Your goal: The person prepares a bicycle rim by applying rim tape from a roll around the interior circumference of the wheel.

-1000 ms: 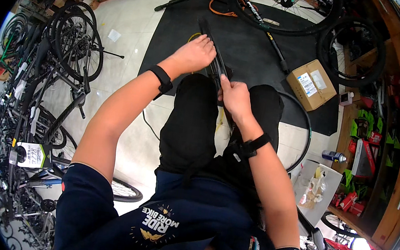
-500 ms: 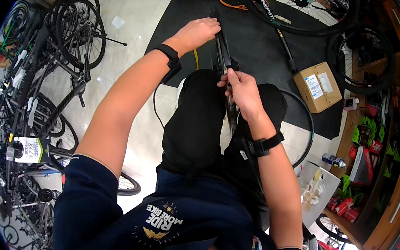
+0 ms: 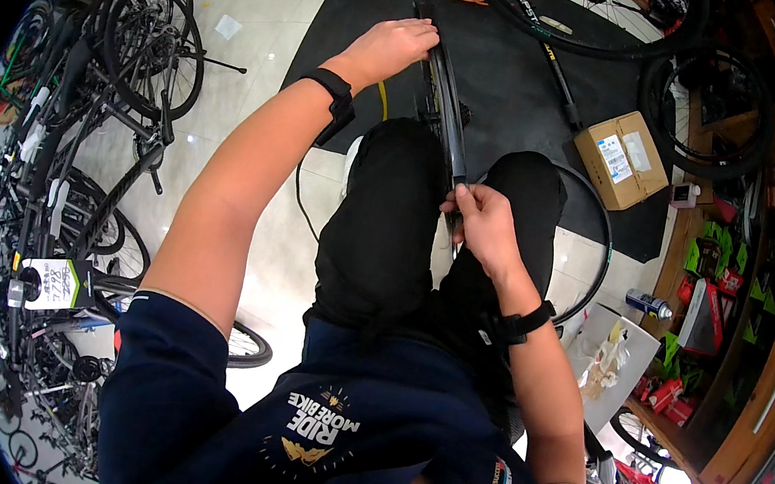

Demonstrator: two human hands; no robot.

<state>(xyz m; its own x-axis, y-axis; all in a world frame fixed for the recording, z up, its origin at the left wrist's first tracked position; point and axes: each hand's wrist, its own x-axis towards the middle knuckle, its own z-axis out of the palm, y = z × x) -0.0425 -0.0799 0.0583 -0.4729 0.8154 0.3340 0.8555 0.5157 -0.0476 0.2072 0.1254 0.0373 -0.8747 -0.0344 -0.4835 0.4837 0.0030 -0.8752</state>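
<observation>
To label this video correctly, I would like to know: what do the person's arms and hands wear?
Short navy sleeves with a thin pale edge. The left wristband and right wristband are black, with boxy parts. The left hand and right hand wear no gloves.

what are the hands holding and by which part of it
A bicycle wheel, seen nearly edge-on: the right hand pinches its outer edge on the near side; the left hand touches the far side, its grip unclear.
</observation>
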